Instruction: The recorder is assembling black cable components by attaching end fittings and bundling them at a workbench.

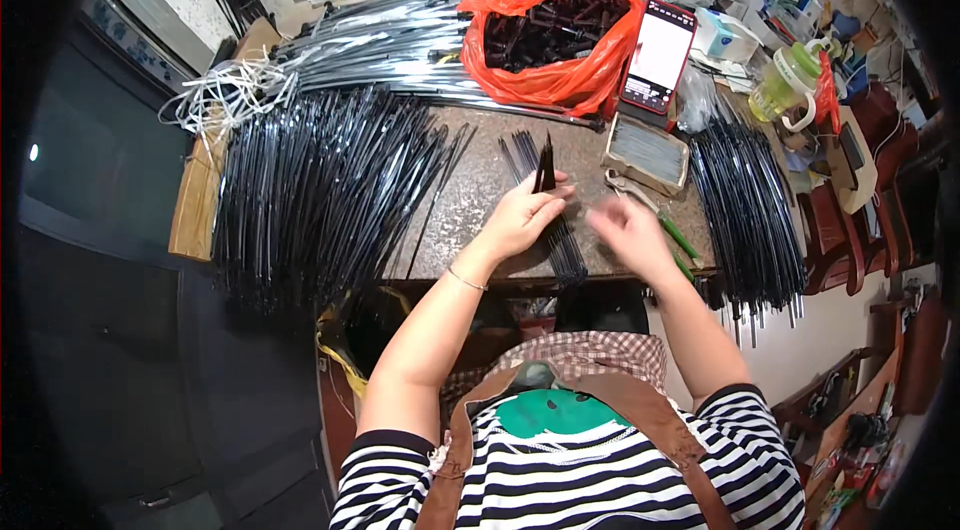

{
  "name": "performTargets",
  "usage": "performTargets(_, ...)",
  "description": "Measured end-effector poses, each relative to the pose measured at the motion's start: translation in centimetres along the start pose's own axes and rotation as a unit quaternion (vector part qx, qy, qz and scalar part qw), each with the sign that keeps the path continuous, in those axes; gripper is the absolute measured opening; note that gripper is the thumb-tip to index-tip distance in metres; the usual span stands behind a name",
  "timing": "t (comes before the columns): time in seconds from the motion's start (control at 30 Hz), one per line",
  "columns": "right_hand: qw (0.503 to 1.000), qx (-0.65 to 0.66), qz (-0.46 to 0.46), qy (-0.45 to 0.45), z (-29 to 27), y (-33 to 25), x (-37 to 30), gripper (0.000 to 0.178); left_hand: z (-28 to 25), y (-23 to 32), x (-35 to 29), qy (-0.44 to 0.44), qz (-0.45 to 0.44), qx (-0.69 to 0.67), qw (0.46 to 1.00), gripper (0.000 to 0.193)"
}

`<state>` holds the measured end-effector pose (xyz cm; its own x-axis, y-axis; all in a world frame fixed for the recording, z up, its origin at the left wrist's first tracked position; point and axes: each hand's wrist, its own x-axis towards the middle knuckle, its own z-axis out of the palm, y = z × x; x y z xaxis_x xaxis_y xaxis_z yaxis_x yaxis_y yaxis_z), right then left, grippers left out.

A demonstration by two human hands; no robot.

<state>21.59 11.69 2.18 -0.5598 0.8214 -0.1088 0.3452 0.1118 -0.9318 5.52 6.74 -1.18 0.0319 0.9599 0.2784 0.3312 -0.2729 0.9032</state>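
On the counter [465, 192], a large left heap [310, 190] of dark rods, a smaller right heap [745, 210] and a slim middle bundle [566, 255] suggest work midway, finished side unclear, while the left hand [525, 218] grasps dark pointed pieces [546, 168] over the bundle and the blurred right hand's [632, 230] grip cannot be told.

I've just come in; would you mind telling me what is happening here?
A person's left hand holds a dark, narrow, pointed piece over thin black rods on the speckled brown tabletop. The blurred right hand is close by; whether it holds anything is unclear. Shiny black rods lie heaped on either side; an open red plastic bag of dark pieces sits beyond.
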Motion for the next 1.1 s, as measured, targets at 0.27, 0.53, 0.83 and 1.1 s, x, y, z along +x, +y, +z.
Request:
performTargets(0.27, 0.949, 0.201, 0.206, -0.128, 0.3, 0.4, -3.0, 0.014, 1.7, 1.9, -0.5, -0.077, 0.028, 0.216, 0.973, 0.035)
performTargets(0.53, 0.964, 0.139, 0.209, -0.09, -5.3, 0.4, -4.7, 0.013, -1.6, -0.1, -4.1, 0.137, -0.012, -0.029, 0.99, 0.02)
performTargets(0.83, 0.996, 0.025, 0.08, -0.012, -1.9, 2.4, -2.7, 0.031, -4.7, 0.3, -2.1, -0.041, -0.078, -0.073, 0.993, 0.029)
performTargets(1.1, 0.966, 0.17, 0.09, -0.174, 1.6, 1.7, 0.2, 0.065, -0.9, -1.2, 0.0, -0.079, 0.023, 0.217, 0.973, 0.026)
